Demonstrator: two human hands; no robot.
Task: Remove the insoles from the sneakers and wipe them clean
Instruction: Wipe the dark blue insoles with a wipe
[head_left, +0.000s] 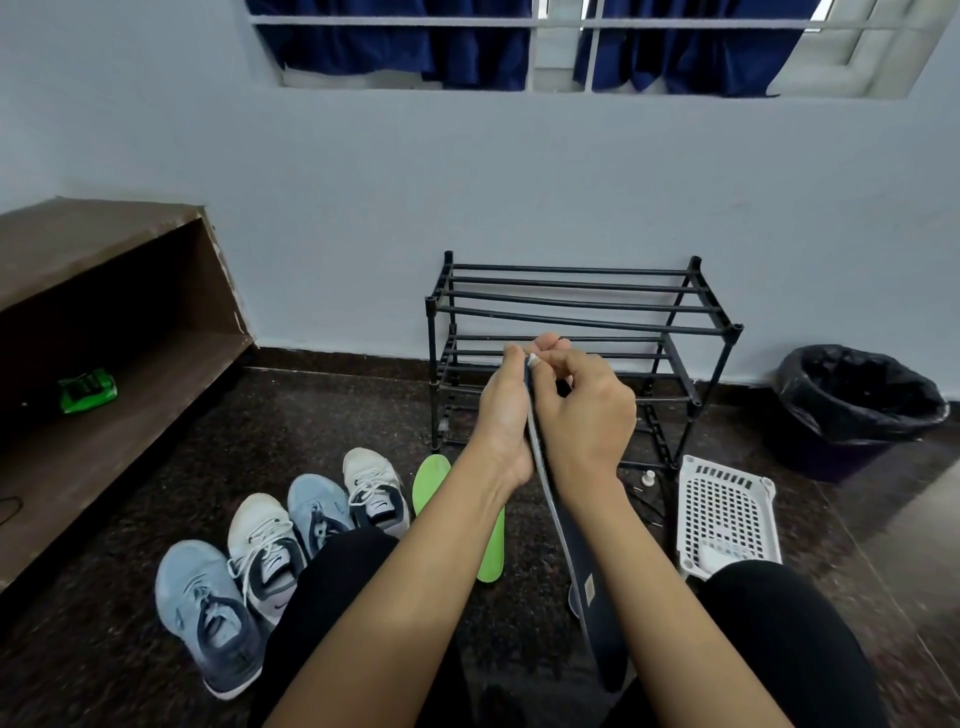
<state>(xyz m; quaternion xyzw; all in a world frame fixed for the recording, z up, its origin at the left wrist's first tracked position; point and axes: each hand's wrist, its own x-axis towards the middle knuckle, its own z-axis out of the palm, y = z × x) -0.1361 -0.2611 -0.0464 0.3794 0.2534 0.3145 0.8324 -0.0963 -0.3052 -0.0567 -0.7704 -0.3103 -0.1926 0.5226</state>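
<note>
"Dark insole (576, 556) stands on edge above your lap. How should you wipe it?"
"Left hand (501, 415) grips it; right hand (584, 410) pinches a white wad (532, 359) at its far end. Stroke nearward, firmly."

Four sneakers (265, 540) line the floor (311, 426) at near left, a loose insole (434, 480) just right of them. Between my left hand (506, 415) and right hand (587, 415) stands the held insole (582, 566), before the rack (571, 301) at the far wall (363, 208). Basket (724, 512) near right, bin (857, 410) beyond; shelf (130, 364) at left.
</note>
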